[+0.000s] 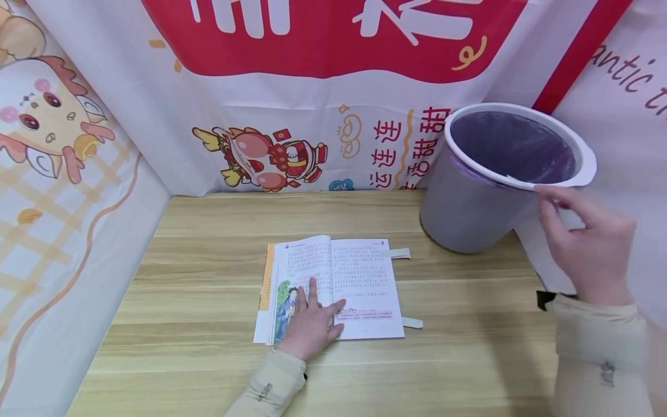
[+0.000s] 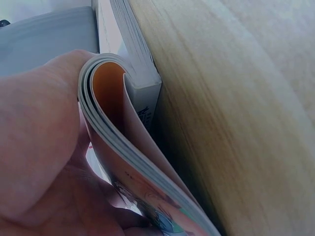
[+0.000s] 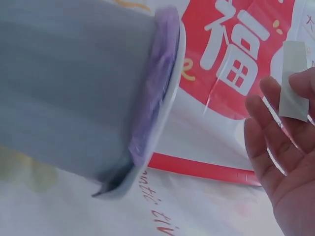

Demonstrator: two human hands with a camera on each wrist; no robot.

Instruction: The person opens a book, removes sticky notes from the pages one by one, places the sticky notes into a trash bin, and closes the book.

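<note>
An open book (image 1: 365, 278) lies on the wooden table, with printed text on both pages and a drawn figure on the left one. My left hand (image 1: 311, 327) rests across the left page and the spine, its fingers spread. In the left wrist view, the pages (image 2: 133, 147) curve up beside that hand. Over at the right, my right hand (image 1: 594, 243) pinches a pale paper strip (image 3: 294, 56) between thumb and index finger, at the rim of a grey trash bin (image 1: 464, 200). Two similar paper strips, an upper one (image 1: 401, 253) and a lower one (image 1: 413, 323), stick out of the book's right edge.
A purple bag (image 1: 510, 145) lines the bin, which stands at the table's back right corner. Printed cloth (image 1: 323, 104) hangs behind the table, and more cloth (image 1: 94, 191) covers the left side. The wooden tabletop (image 1: 193, 289) extends around the book.
</note>
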